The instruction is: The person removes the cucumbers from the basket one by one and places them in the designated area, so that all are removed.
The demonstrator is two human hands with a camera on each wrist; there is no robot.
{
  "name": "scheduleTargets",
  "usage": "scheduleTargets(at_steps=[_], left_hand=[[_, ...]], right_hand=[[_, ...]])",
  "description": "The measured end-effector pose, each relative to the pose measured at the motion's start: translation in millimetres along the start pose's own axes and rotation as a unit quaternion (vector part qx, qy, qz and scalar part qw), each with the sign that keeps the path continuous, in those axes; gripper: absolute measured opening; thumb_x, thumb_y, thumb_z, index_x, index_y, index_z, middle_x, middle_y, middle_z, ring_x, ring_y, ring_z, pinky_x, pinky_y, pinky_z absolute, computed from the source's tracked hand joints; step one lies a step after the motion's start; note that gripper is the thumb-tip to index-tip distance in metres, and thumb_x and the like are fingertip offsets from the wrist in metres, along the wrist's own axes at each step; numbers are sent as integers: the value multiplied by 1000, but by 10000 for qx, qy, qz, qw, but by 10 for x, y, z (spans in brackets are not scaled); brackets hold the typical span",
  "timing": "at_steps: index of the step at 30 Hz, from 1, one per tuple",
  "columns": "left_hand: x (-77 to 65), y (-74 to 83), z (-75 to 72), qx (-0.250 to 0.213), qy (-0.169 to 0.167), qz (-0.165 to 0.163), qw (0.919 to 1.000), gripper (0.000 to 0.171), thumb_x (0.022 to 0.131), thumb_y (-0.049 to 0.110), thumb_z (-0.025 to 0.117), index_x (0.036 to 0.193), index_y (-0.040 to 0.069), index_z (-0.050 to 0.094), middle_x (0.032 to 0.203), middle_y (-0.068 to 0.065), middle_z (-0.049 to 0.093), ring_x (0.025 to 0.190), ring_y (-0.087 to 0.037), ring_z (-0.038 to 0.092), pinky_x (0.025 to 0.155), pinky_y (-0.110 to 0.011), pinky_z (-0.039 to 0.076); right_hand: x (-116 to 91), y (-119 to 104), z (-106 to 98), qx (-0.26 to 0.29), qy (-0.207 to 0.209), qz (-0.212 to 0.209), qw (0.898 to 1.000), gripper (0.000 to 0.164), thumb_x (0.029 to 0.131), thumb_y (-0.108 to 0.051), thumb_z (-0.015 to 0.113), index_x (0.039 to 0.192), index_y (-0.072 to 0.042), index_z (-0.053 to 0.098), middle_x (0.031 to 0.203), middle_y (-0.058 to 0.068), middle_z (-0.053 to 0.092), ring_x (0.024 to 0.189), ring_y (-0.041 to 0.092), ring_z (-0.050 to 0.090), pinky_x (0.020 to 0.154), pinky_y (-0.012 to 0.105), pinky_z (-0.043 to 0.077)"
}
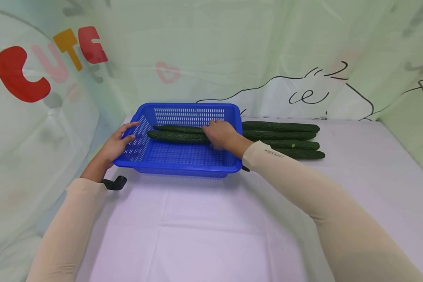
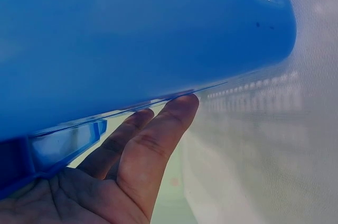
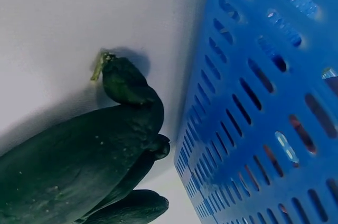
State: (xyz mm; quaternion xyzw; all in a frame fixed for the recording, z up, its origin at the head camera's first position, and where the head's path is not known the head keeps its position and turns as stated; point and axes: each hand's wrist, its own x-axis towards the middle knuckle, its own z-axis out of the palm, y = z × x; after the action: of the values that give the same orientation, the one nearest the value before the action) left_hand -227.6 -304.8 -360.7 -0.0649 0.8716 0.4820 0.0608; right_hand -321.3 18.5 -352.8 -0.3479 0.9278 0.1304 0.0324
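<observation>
A blue plastic basket (image 1: pixel 187 169) sits on a smooth white cloth (image 1: pixel 204 219), far and a bit to the left. It has sloping walls full of thin slots and a wide, shiny rim. Inside, two long cucumbers (image 1: pixel 178 136) lie side by side, dark green and bumpy, like fat sticks.

The right hand (image 1: pixel 221 135) reaches over the basket's right wall. Its fingers bend around the right ends of these two; I can't tell if it holds one or both. The left hand (image 1: pixel 113 149) holds the basket's left end, fingers spread and a little bent, with the thumb and a finger over the rim.

Just right of the basket, more cucumbers (image 1: pixel 294 145) lie in a row on the cloth. One has a dry, pale stem (image 3: pixel 98 66). Stretchy cream sleeves (image 1: pixel 296 192) cover both arms.
</observation>
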Motion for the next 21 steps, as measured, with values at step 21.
scheduleTargets(at_steps=[21], left_hand=[[-6,-1,9,25,11,-13,10000,51,107,27,36,156,32,24,165,-17,11,142,-54,29,104,-70,36]], right_hand=[[3,-4,30,8,-402,-130,9991,50,104,-14,40,151,-3,29,146,25,43,118,39,60,96,49,54]])
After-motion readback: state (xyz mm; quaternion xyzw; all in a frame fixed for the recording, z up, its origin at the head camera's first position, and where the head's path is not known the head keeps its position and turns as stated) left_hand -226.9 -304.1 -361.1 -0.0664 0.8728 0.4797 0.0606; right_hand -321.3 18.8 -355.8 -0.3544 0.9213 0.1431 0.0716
